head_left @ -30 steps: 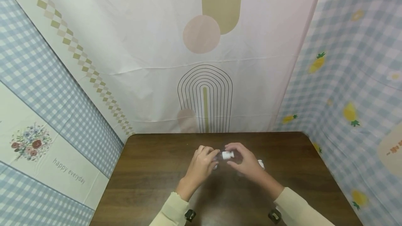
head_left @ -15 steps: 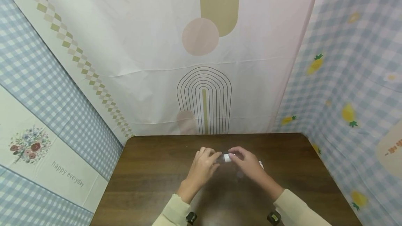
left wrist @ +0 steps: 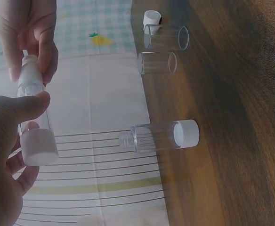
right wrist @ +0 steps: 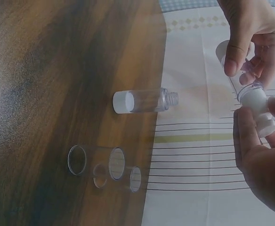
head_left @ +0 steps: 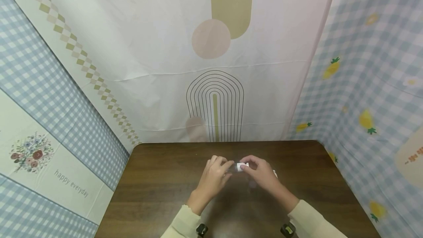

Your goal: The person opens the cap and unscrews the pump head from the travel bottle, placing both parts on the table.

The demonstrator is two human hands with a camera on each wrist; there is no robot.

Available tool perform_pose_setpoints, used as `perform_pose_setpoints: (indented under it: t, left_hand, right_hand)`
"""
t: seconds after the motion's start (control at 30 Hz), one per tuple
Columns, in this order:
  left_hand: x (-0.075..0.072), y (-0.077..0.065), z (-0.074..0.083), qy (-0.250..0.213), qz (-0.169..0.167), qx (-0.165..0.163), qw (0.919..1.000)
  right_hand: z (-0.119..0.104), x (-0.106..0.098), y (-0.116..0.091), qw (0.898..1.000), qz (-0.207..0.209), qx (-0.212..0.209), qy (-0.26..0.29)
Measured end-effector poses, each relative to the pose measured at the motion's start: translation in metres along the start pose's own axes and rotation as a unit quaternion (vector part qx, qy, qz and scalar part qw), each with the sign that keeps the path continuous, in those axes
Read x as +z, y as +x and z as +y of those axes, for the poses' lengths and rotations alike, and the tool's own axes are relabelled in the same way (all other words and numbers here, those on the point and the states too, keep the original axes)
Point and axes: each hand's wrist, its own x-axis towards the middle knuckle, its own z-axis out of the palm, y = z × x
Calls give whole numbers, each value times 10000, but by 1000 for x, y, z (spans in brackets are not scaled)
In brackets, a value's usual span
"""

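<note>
Lengthwise between both hands, over the table, is a clear pump bottle [left wrist: 39, 147] with a white base. My left hand [head_left: 214, 172] grips its clear body, thumb across the front and fingers behind. At the other end, the fingers and thumb of my right hand [head_left: 261, 170] pinch the white pump head [right wrist: 254, 101], which sits at the bottle's neck. A thin nozzle tip shows at its end in the left wrist view. A second clear bottle [left wrist: 156, 136] with a white base stands on the table, its threaded neck bare.
Two clear cylindrical covers, a larger one [left wrist: 165, 37] and a smaller one [left wrist: 157, 62], stand on the brown wooden table [head_left: 158, 190]. Beside them is a small white piece [left wrist: 151, 19]. Patterned cloth [head_left: 158, 102] hangs behind the table's far edge and along both sides.
My right hand, with its fingers spread around the white end a second ago, has closed in and now pinches the pump head. My left hand keeps its grip on the bottle.
</note>
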Motion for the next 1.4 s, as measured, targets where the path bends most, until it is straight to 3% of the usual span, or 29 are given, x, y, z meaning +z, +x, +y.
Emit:
perform_pose_setpoints:
  t: [0.13,0.33,0.67,0.87,1.07,1.4]
  left_hand:
    - [2,-1,0,2,21,-7,10000]
    - [3,0,2,-28,72,1,10000]
    - [5,5,1,12,87,-62,9999]
    - [7,7,1,51,84,-74,9999]
    - [12,12,-1,178,79,-50,9998]
    - [19,21,-2,208,86,-175,9996]
  right_hand:
    - [0,-1,-1,9999,-44,-149,72]
    - [1,-2,-3,9965,-242,-469,654]
    - [6,-6,3,9856,-128,-1080,1293]
    - [1,-10,6,9967,102,-383,714]
    - [-1,-15,13,9983,-111,238,526]
    - [0,-21,27,9972,-294,369,580]
